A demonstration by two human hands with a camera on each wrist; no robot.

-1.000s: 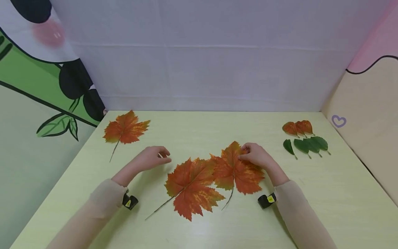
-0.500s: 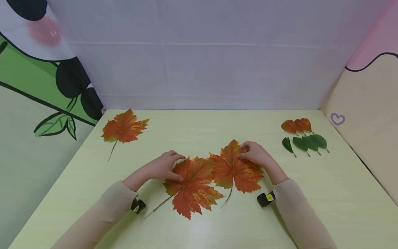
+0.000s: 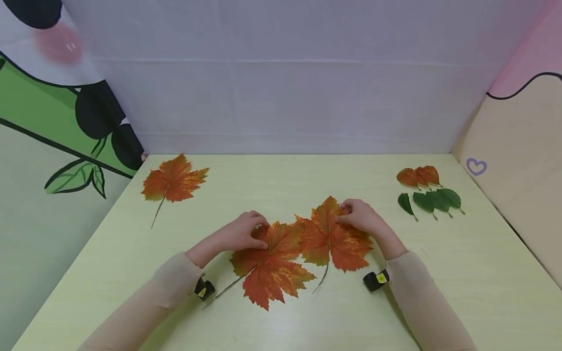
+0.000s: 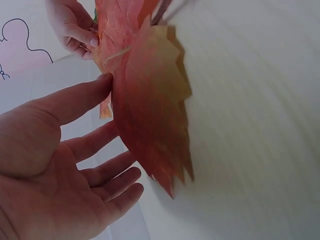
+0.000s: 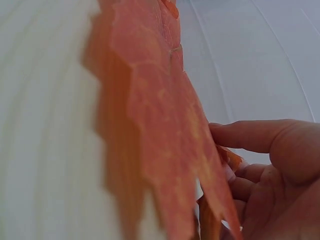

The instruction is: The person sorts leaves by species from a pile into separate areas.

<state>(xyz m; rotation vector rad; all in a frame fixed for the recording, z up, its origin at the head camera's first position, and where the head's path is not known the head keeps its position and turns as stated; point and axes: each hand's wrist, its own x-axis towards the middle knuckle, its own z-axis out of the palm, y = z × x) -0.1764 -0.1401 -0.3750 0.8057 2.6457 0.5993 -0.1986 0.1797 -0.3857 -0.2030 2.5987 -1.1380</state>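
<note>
Two large orange-red artificial maple leaves lie side by side, their edges meeting, in the middle of the table. My left hand [image 3: 243,233] is at the upper left edge of the left maple leaf [image 3: 276,275]. The left wrist view shows that thumb against the leaf's face [image 4: 150,95] and the index fingertip passing behind it. The right maple leaf [image 3: 329,239] is pinched near its top right by my right hand [image 3: 362,217]. In the right wrist view its thumb [image 5: 250,135] presses the leaf, with the other fingers partly hidden behind.
Another maple leaf [image 3: 175,180] lies at the table's back left. Toward the back right are small reddish leaves [image 3: 419,177] in a row, with several green leaves [image 3: 432,201] in front of them. A pale cloth wall [image 3: 298,107] rises behind the pale table [image 3: 281,180].
My left hand has moved right from beside the left maple leaf onto its upper edge, and its fingers have closed there. The right hand stays on the right leaf.
</note>
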